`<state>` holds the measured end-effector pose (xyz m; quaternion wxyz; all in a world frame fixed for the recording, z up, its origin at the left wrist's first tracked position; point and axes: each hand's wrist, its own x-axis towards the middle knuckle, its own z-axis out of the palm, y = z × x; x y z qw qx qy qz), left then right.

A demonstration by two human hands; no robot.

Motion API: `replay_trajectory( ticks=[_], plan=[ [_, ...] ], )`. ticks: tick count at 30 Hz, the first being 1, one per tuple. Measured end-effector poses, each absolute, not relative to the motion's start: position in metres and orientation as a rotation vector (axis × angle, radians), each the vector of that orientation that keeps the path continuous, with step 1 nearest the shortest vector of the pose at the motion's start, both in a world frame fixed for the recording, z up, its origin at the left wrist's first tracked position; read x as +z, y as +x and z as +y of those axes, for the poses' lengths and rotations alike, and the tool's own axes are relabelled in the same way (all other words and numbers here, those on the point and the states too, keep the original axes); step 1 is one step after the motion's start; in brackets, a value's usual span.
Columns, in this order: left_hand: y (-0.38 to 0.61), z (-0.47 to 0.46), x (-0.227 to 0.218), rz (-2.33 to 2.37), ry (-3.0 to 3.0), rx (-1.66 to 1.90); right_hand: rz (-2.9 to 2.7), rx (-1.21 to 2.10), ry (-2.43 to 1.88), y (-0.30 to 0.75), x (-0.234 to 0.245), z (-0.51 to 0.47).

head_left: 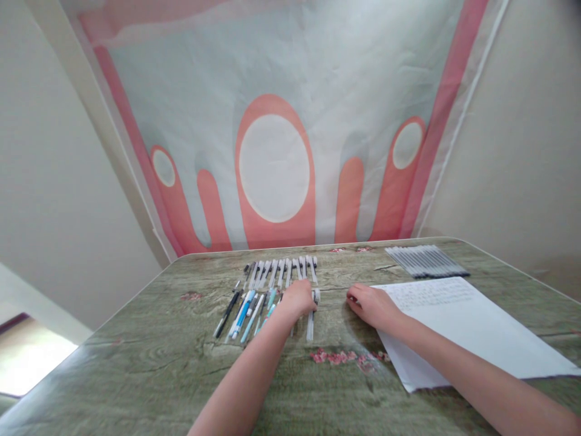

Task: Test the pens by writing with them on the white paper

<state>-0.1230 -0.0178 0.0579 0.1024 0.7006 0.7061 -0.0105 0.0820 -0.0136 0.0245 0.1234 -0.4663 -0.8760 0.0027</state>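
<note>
My left hand [298, 299] reaches over the pens on the table, its fingers closed at the upper part of a clear-bodied pen [310, 327]. That pen lies lengthwise on the tabletop at the right end of the front row. Under and left of my left wrist are several more pens, among them a blue and white pen [243, 315] and a black pen [227, 315]; my forearm covers part of this row. My right hand [371, 304] rests at the left edge of a sheet of paper [458, 333], fingers curled in, with nothing visible in them.
Behind the front row, several white-capped pens [281, 270] lie side by side. At the back right is a neat row of thin clear pens or refills [425, 261]. Handwriting covers the paper's upper part. The wood-patterned table [149, 357] meets a pink and grey hanging sheet [327, 72].
</note>
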Motion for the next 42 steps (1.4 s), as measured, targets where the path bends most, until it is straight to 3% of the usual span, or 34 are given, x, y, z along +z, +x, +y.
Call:
replay_trajectory(
  ticks=[13, 22, 42],
  plan=[
    [-0.105, -0.017, 0.031, 2.121, 2.049, 0.339, -2.481, 0.0, -0.825, 0.072, 0.002, -0.011],
    [-0.097, -0.02, 0.03, 2.097, 2.009, 0.437, -2.53, 0.05, -0.729, 0.07, -0.004, -0.006],
    [-0.082, -0.029, 0.04, 2.174, 2.049, 0.232, -2.427, 0.008, -0.825, 0.072, -0.005, -0.007]
  ],
)
